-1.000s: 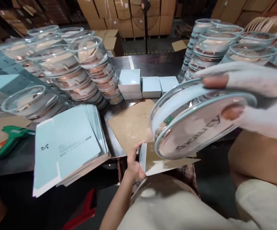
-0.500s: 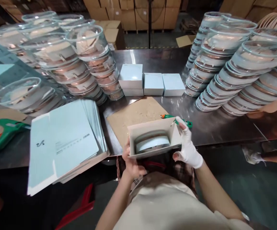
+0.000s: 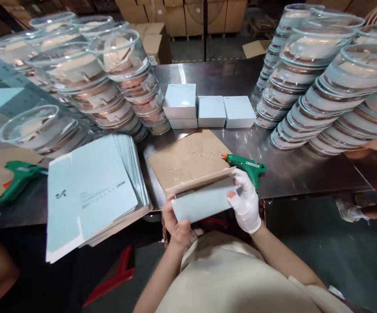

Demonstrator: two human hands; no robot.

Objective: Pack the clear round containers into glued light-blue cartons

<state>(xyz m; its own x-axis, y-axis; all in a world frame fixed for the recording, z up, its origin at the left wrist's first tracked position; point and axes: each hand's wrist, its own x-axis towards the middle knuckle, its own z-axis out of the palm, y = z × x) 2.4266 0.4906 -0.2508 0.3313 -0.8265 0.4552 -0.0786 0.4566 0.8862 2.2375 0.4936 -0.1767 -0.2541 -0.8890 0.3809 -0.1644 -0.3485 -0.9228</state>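
A light-blue cardboard box (image 3: 204,202) is held between both hands just off the table's front edge. Its blue side faces me, and a pale flap stands up behind; what lies inside is hidden. My bare left hand (image 3: 177,224) is closed around the box's left end, thumb on the blue side. My right hand (image 3: 247,204), in a white glove with bare fingertips, grips the right end. Just past that hand a green glue gun (image 3: 249,167) with an orange tip rests partly on a brown cardboard sheet (image 3: 191,158).
Flat blue box blanks (image 3: 90,187) are piled at the left, beside another green glue gun (image 3: 22,178). Finished blue boxes (image 3: 211,111) sit behind the cardboard. Tall stacks of clear round containers (image 3: 126,56) flank both sides. A person's foot (image 3: 351,211) shows at right.
The box has been tilted, so its blue side now faces me and the round container inside is out of sight. My right hand has shifted left, with its thumb on the blue side.
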